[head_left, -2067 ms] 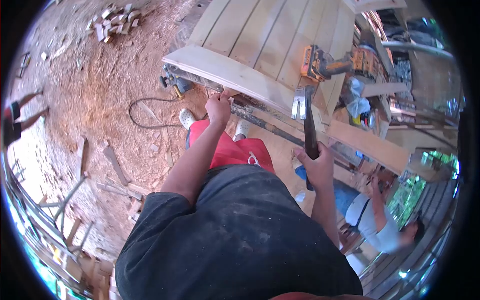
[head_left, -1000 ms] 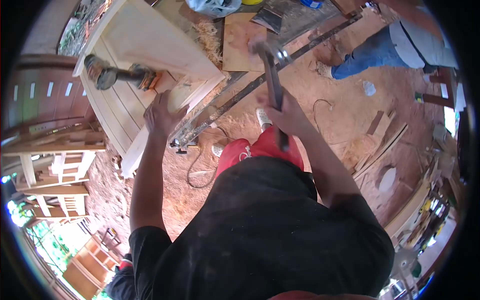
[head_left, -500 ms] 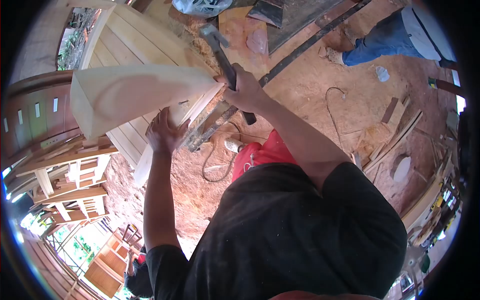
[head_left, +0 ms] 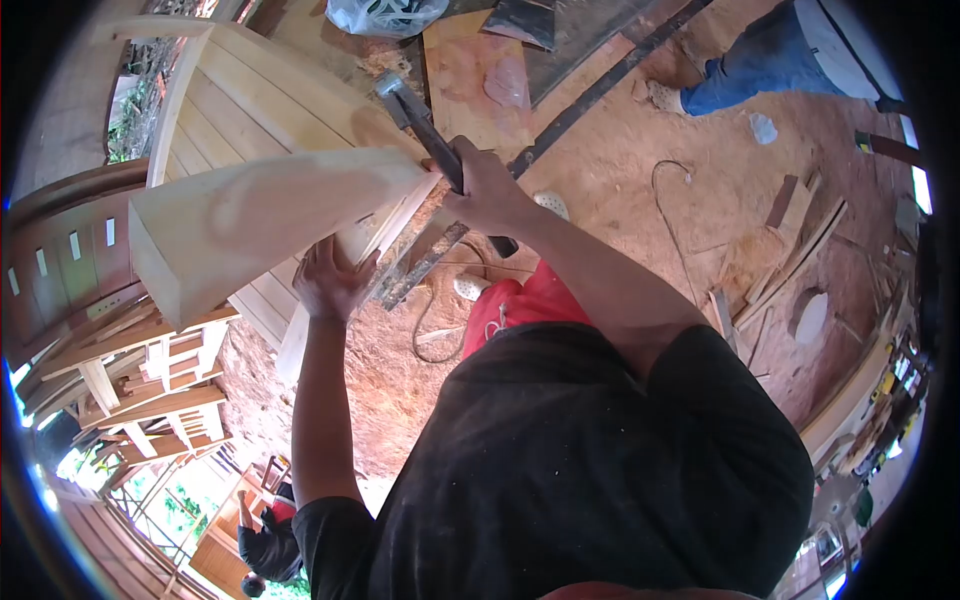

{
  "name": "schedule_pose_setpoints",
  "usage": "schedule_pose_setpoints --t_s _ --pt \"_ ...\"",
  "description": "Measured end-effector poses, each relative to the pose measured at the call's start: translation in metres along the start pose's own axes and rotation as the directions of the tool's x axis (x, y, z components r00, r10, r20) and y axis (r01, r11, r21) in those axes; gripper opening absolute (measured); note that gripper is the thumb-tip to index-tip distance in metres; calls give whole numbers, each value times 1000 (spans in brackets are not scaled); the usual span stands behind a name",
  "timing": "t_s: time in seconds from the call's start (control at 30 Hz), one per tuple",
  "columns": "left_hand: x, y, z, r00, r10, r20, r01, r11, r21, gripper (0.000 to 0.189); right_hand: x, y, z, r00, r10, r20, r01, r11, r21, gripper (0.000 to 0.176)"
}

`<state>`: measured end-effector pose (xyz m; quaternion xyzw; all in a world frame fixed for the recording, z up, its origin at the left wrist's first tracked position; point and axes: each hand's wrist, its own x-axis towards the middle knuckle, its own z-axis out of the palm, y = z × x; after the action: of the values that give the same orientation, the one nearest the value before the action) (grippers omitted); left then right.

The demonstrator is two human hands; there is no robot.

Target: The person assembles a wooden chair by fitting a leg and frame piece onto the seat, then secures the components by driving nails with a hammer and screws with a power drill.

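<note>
A hammer (head_left: 425, 125) with a dark handle is in my right hand (head_left: 487, 190), its head up and to the left. The fingers of that hand are wrapped round the handle beside the tip of a pale, wedge-shaped wooden piece (head_left: 270, 205). My left hand (head_left: 332, 282) rests lower down at the edge of the slatted wooden panel (head_left: 255, 100), thumb and fingers apart, against the wood below the wedge piece. Whether its fingertips grip anything is partly hidden by the wood.
A person in jeans (head_left: 765, 70) stands at the upper right. Another person (head_left: 270, 545) is at the lower left, near wooden furniture. A cable (head_left: 668, 225) and wood offcuts (head_left: 795, 250) lie on the ground. A plastic bag (head_left: 387, 15) is at the top.
The view has shifted slightly. The wedge piece appears lower at its left end, and the hammer head is a little further left. A second light shoe now shows beside my right forearm.
</note>
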<state>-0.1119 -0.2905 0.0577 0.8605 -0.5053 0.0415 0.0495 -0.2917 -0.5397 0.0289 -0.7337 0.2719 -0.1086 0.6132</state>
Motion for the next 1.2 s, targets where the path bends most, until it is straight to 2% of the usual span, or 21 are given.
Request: schedule_pose_setpoints --t_s 0.13,0.33,0.43,0.57,0.73,0.8,0.83,0.93,1.07,1.2 --pt "0 2 -2 999 -37 26 37 999 -14 79 0 4 3 998 -51 -33 52 998 32 35" --pt "-3 -2 2 1000 -22 6 22 1000 -22 80 1 -1 -1 1000 -12 5 12 1000 24 34" --pt "-4 -1 0 997 -50 50 50 999 6 80 -1 -6 -3 998 59 23 -60 998 21 35" --pt "-5 -6 6 999 -37 -13 37 999 -7 73 1 5 9 999 46 11 -47 996 71 43" --pt "-4 -1 3 993 -98 -61 94 994 -60 69 1 -4 10 1000 0 11 1 999 -37 39" --pt "-3 5 -5 989 -149 -1 148 988 -36 67 -1 -4 12 1000 -19 10 19 999 -35 35" --pt "-3 5 -6 988 -153 12 154 988 -28 66 -2 -12 12 999 46 26 -44 997 -64 35" --pt "-7 2 -4 984 -169 50 170 985 -23 66 -6 7 22 996 -45 -73 45 999 -3 43" --pt "-9 1 -5 979 -182 90 185 982 -25 68 -32 1 5 994 -21 -110 30 997 76 27" --pt "-16 0 -4 977 -187 98 191 981 -34 67 -110 -32 -17 988 16 -155 17 977 210 16"
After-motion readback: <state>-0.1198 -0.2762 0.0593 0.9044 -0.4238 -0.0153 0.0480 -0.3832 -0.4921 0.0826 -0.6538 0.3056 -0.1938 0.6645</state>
